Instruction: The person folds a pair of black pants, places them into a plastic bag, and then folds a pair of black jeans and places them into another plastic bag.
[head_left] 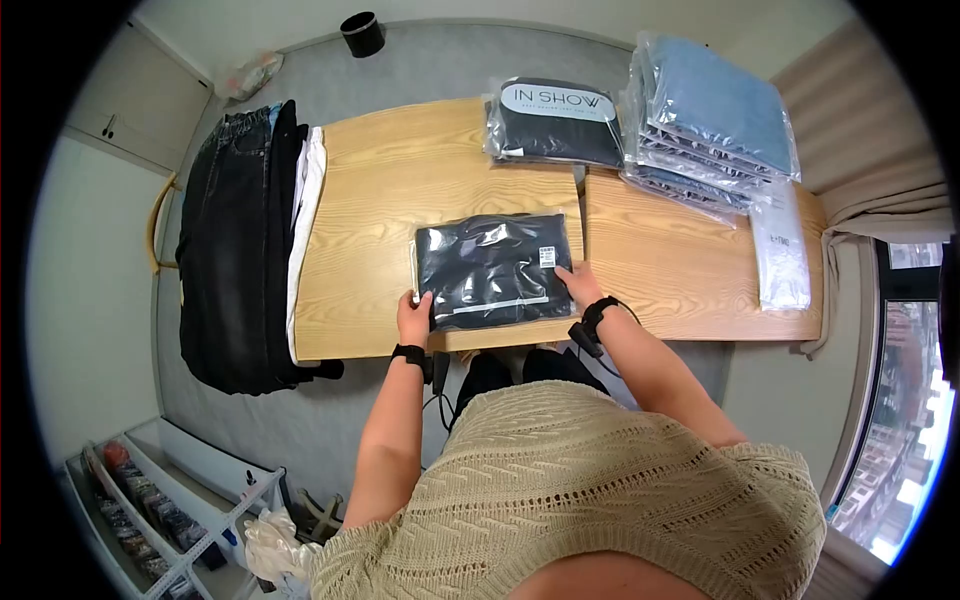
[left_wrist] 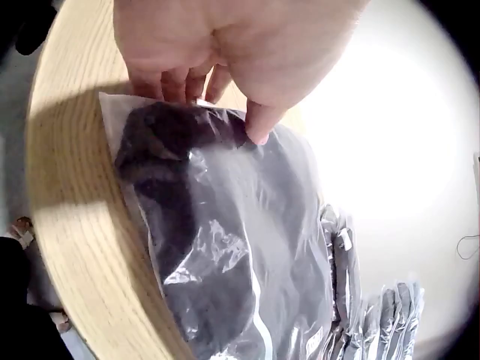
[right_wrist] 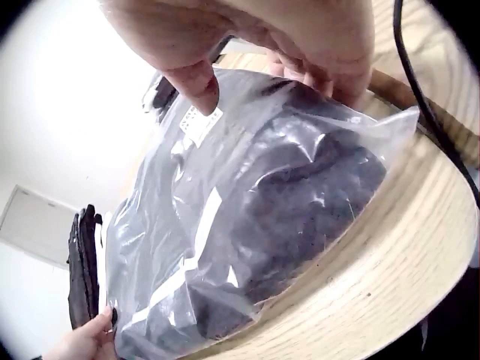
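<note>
Fingers hold packet near table edge, room leftward

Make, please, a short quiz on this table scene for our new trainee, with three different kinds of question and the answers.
1. Which hand is nearer the barcode label on the held bag: A left, B right, C both equally?
2. True or false: the black bin stands on the floor.
3. Fill in: the rear black pack reads "__ ____".

Key:
1. B, the right hand.
2. True.
3. IN SHOW.
</note>
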